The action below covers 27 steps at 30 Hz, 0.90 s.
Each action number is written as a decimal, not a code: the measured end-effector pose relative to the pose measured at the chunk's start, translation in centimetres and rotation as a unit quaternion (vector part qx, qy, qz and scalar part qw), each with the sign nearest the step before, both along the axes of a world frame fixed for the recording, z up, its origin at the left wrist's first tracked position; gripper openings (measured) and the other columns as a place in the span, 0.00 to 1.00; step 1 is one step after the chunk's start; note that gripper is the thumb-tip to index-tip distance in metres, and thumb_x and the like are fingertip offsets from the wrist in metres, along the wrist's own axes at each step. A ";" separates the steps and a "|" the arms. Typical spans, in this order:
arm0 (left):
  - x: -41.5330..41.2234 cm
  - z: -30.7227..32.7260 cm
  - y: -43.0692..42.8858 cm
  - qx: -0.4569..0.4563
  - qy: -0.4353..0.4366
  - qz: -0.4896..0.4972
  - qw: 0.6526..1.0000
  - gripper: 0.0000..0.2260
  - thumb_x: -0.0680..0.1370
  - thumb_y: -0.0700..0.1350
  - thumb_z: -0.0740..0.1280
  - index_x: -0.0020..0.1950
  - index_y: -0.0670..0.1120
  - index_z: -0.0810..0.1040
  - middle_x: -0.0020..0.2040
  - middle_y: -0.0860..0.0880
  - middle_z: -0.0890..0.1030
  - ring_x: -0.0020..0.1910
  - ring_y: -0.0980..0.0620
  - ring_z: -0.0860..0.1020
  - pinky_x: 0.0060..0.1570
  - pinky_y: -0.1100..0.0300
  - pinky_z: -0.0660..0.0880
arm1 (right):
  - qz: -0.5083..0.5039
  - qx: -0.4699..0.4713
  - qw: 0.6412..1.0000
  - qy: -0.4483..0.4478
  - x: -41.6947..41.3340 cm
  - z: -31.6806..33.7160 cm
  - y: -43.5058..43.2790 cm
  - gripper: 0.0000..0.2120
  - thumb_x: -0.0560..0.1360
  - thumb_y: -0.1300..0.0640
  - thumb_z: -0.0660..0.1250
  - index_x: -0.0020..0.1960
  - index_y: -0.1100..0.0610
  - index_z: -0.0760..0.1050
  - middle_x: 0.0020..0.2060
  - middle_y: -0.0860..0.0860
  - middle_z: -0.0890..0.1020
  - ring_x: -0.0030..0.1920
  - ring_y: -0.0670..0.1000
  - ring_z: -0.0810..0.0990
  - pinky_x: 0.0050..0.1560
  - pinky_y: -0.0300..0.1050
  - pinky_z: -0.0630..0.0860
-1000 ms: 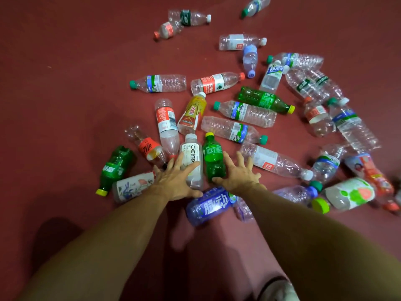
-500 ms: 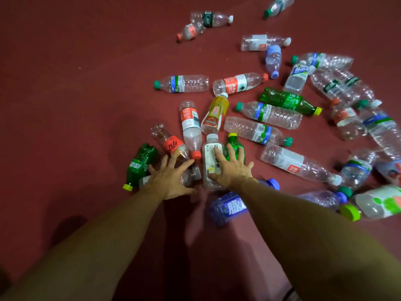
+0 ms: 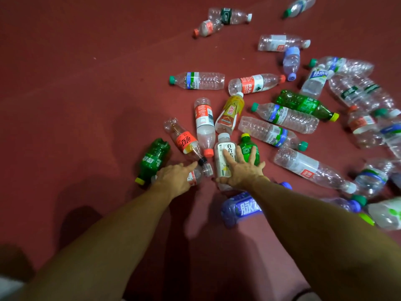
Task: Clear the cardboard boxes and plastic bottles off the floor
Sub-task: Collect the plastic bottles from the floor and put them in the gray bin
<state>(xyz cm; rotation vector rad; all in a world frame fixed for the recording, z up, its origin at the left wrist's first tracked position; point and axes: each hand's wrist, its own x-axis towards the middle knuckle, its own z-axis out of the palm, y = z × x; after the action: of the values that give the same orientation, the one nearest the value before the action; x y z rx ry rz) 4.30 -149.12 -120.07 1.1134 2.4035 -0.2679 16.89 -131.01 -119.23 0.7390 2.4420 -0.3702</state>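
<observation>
Many empty plastic bottles lie scattered on a dark red floor (image 3: 86,83). My left hand (image 3: 173,178) rests flat along a small clear bottle (image 3: 196,177) with a red-and-white label, one finger reaching toward a black cap. My right hand (image 3: 240,170) lies with spread, straight fingers across a white labelled bottle (image 3: 224,155) and a small green bottle (image 3: 247,148). A blue bottle (image 3: 240,208) lies partly under my right forearm. A larger green bottle (image 3: 154,159) sits just left of my left hand. No cardboard box is in view.
Clear water bottles, an orange tea bottle (image 3: 230,114) and a red-labelled cola bottle (image 3: 184,141) crowd the area beyond and to the right of my hands. More bottles lie at the far top (image 3: 227,16). The floor to the left is bare.
The view has shifted left. My right hand slid left onto the white bottle. My left hand's fingers drew together over the small clear bottle.
</observation>
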 end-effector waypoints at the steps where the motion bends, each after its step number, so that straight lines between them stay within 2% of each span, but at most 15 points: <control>1: -0.1 0.3 0.0 0.000 0.010 -0.011 1.000 0.33 0.79 0.59 0.65 0.80 0.62 0.53 0.72 0.48 0.72 0.67 0.41 0.74 0.62 0.49 0.71 | 0.001 -0.001 1.000 -0.001 0.0 -0.1 0.0 0.50 0.71 0.23 0.59 0.80 0.39 0.35 0.80 0.49 0.37 0.76 0.70 0.32 0.69 0.79 0.50; 5: -0.4 1.0 -0.5 0.016 0.032 -0.027 0.999 0.35 0.78 0.64 0.64 0.81 0.60 0.52 0.69 0.50 0.76 0.66 0.43 0.75 0.61 0.52 0.70 | 0.016 -0.005 1.000 0.003 0.4 -0.2 0.4 0.50 0.69 0.22 0.59 0.80 0.39 0.36 0.80 0.48 0.38 0.75 0.70 0.31 0.68 0.79 0.51; 11: -0.3 1.0 -0.9 0.030 0.021 -0.012 0.999 0.37 0.75 0.68 0.65 0.80 0.60 0.54 0.67 0.48 0.74 0.63 0.44 0.77 0.55 0.53 0.71 | 0.032 -0.027 0.999 0.022 1.5 -0.1 1.3 0.48 0.71 0.25 0.61 0.80 0.38 0.38 0.81 0.47 0.39 0.77 0.68 0.32 0.69 0.76 0.54; 16: -0.2 1.1 -0.8 0.033 0.000 0.011 0.999 0.37 0.73 0.69 0.67 0.78 0.59 0.58 0.66 0.47 0.74 0.62 0.43 0.77 0.54 0.53 0.71 | -0.041 -0.055 0.995 0.073 2.5 -0.1 2.4 0.45 0.72 0.27 0.62 0.80 0.37 0.42 0.80 0.48 0.35 0.78 0.63 0.33 0.71 0.72 0.59; 21: -0.1 0.9 -0.8 0.038 -0.001 0.027 0.999 0.37 0.72 0.69 0.67 0.76 0.60 0.59 0.66 0.47 0.74 0.62 0.43 0.77 0.55 0.52 0.70 | -0.098 -0.072 0.988 0.092 3.3 -0.2 3.5 0.44 0.73 0.27 0.61 0.80 0.38 0.43 0.80 0.49 0.35 0.79 0.63 0.35 0.75 0.66 0.53; 27: -0.1 0.9 -0.6 0.037 -0.003 0.033 0.999 0.36 0.72 0.68 0.68 0.76 0.59 0.60 0.66 0.47 0.74 0.62 0.42 0.77 0.55 0.52 0.70 | -0.121 -0.060 0.985 0.110 3.3 -0.6 4.2 0.42 0.75 0.29 0.61 0.81 0.40 0.43 0.80 0.50 0.36 0.79 0.63 0.40 0.75 0.65 0.55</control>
<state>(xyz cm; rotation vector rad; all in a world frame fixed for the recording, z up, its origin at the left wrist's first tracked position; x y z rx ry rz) 4.24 -149.68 -119.16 1.0625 2.4580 -0.1538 20.15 -126.82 -119.79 0.9920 2.5096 -0.7209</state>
